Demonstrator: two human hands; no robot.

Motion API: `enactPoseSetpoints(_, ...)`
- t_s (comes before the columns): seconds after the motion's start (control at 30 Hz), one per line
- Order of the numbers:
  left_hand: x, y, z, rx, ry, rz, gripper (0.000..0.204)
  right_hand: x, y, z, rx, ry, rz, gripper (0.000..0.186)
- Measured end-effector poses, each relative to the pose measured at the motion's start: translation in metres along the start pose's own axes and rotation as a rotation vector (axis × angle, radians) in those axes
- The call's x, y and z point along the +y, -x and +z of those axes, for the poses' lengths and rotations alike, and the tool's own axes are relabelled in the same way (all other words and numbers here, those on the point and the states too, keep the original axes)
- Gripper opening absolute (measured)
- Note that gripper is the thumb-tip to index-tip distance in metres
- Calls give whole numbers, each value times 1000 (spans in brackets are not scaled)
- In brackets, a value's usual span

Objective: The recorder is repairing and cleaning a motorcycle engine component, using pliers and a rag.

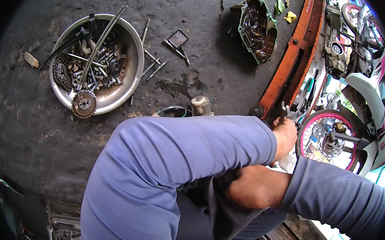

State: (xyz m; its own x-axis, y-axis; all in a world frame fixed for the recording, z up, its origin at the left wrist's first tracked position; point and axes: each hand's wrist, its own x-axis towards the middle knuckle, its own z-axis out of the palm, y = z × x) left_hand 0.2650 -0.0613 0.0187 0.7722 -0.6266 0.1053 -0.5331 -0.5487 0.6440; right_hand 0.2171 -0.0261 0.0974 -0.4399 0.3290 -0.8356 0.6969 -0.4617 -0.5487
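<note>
My left hand [285, 137] reaches across to the right, its fingers closed around what looks like a silver open-ended wrench [285, 108]; the forked end sticks out past the fingers beside the orange metal channel [290, 69]. Closer to my body, below the left wrist, my right hand [258, 187] is closed with its back toward me. Bunched dark cloth [228, 211] hangs from under it, gripped by fingers that are mostly hidden. The left forearm sleeve covers part of a round metal cylinder [201, 106].
A steel bowl [136, 58] of bolts, a chain and a sprocket [84, 104] stands at left. Loose studs [156, 70] and a small rectangular frame [178, 38] lie beside it. An engine cover [257, 31] sits at the back. A motorcycle wheel [329, 136] is at right.
</note>
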Motion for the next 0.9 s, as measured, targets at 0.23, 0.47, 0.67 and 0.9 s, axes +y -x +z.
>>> enactPoseSetpoints(0.23,-8,8,-24,-99,32,173,29,-18,-10,-19,-199,-63,119,20)
enactPoseSetpoints(0.47,-19,3,-19,-5,81,166,26,-51,-1,24,224,-736,983,55)
enactPoseSetpoints(0.67,-28,17,-21,-50,83,194,20,-27,13,121,454,-668,556,62)
enactPoseSetpoints(0.9,-12,8,-27,-149,37,161,18,22,-13,221,866,-464,333,79)
